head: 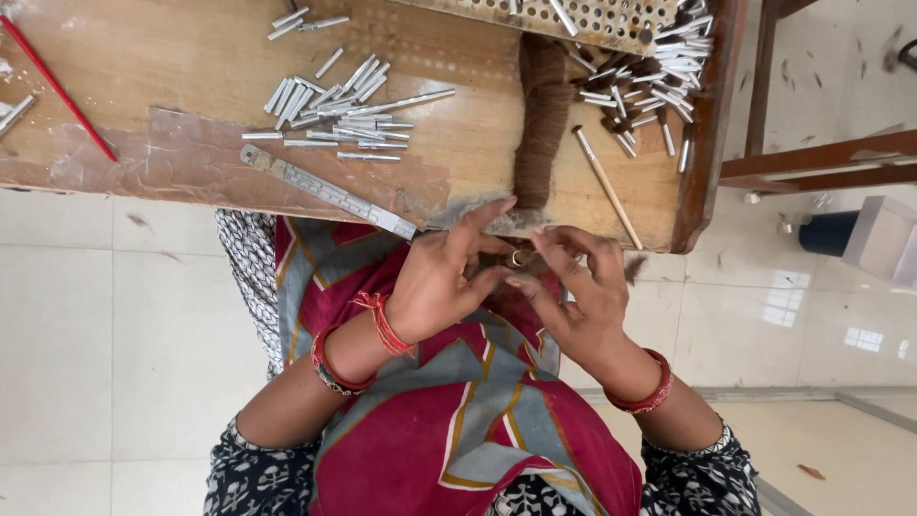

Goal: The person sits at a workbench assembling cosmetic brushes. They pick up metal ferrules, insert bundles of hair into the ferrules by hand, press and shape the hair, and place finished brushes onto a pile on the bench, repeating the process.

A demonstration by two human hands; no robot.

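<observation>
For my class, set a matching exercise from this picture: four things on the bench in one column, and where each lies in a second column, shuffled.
Things:
1. metal ruler
2. red stick
3. brown hair bundle
4. perforated tray

Places:
A. top edge of the bench
B. far left of the bench
C. upright strip just above the hands
D. slanted along the near edge, below the left pile of metal tubes

Pairs: 1-D, 2-B, 3-C, 4-A

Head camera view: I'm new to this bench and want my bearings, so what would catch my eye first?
The two hands, left hand and right hand, meet at the near table edge, pinching a small tuft of brown hair. Behind them a thick brown hair bundle lies on the wooden table, between two heaps of small metal tubes. A metal ruler lies slantwise below the left heap.
</observation>
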